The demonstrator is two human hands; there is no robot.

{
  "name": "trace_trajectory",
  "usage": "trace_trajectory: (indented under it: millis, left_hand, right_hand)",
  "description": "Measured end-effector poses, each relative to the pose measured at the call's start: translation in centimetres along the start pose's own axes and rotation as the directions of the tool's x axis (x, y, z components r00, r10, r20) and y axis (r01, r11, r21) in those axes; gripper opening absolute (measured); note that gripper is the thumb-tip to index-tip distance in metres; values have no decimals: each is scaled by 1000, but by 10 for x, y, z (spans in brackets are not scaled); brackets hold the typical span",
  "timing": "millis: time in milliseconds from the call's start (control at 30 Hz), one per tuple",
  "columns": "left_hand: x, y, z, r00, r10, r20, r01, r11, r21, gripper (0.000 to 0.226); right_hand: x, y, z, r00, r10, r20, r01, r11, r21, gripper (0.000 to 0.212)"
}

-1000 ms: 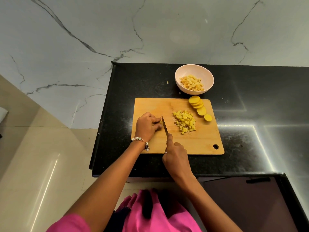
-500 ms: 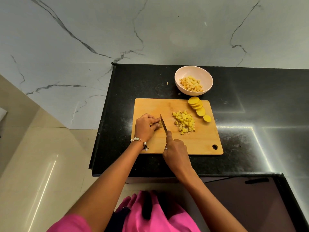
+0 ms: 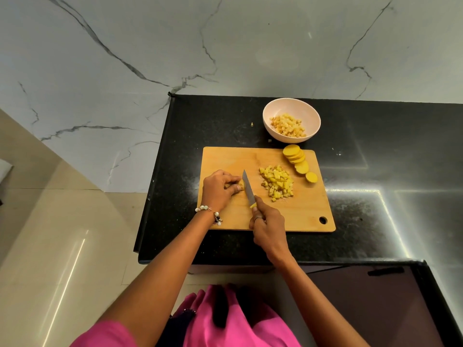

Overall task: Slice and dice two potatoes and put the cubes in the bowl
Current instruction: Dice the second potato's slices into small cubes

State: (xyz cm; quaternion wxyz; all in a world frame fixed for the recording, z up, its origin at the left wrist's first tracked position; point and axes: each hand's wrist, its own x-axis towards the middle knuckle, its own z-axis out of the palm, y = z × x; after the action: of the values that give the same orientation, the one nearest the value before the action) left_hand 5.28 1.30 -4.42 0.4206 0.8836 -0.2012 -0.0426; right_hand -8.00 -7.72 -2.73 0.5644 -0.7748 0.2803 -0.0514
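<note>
Wooden board (image 3: 295,216), no legible writing

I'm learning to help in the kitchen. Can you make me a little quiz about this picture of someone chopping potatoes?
1. True or false: the pale pink round bowl already has potato cubes in it.
2. Which hand holds the steel knife with the yellow handle? A) left hand B) right hand
3. Fill in: the round yellow potato slices lie near the far right corner of the wooden ____.

Key
1. True: browner potato cubes in the bowl show, apart from the loose pile of yellow cubes on the rectangular wooden cutting board.
2. B: the left hand steadies a small potato piece beside the blade.
3. Board.
</note>
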Motion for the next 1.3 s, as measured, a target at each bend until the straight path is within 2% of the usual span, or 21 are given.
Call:
trace_trajectory:
  millis: [67,100,300,333,400,467,500,633,733,833,967,1100,1200,1300]
  left_hand:
    - [0,1,0,1000,1,1,-1,1000,-5,29]
    - [0,1,1,1000,2,3,-2,1000,-6,29]
    - [0,-1,1,1000,3,4,-2,1000,-16,30]
    - [0,0,0,1000,3,3,-3,1000,-17,30]
    - [0,0,0,1000,3,-1,-3,1000,-17,30]
    - [-1,0,0,1000,-1,-6,1,1000,-9,31]
    - [-1,0,1,1000,-3,-10,2,1000,-7,31]
    - [-2,-2,3,1000,-1,-30,0,1000,-21,30]
    - [-2,-3,4,999,4,-35,-5,1000,-22,30]
    - [-1,-3,4,999,14,-42,-14,1000,-20,30]
    - [-1,-4,6,999,18,-48,-19,999,-29,29]
    - [-2,-5,9,997,17,-72,-19,999,-29,27]
    - [-3,-4,9,996,9,-90,-13,999,-40,27]
    - [-3,-4,8,996,6,-86,-9,999,-37,29]
  right_hand:
    - [2,1,-2,993,114,41,-120,971,209,42]
    - [2,1,-3,990,131,54,-140,956,259,41]
    - [4,-4,-11,992,124,23,-124,935,332,40]
    - [4,-5,-12,995,98,0,-94,953,290,40]
    - [4,-8,-12,998,-30,-48,33,998,60,40]
    - [2,-8,-9,985,-169,-31,159,967,-201,41]
    - [0,-9,-8,980,-197,-11,187,942,-280,42]
    - [-1,-6,-1,970,-229,79,237,836,-495,51]
    - [1,-7,4,975,-187,118,218,729,-649,59]
    - [-5,-12,9,981,-138,137,194,637,-746,62]
    - [-5,-16,21,979,-159,129,196,551,-811,59]
    - [-3,-14,25,974,-186,127,209,539,-816,59]
    - [-22,-11,19,978,-126,167,209,530,-822,64]
    - [-26,-12,10,985,-94,145,173,570,-803,66]
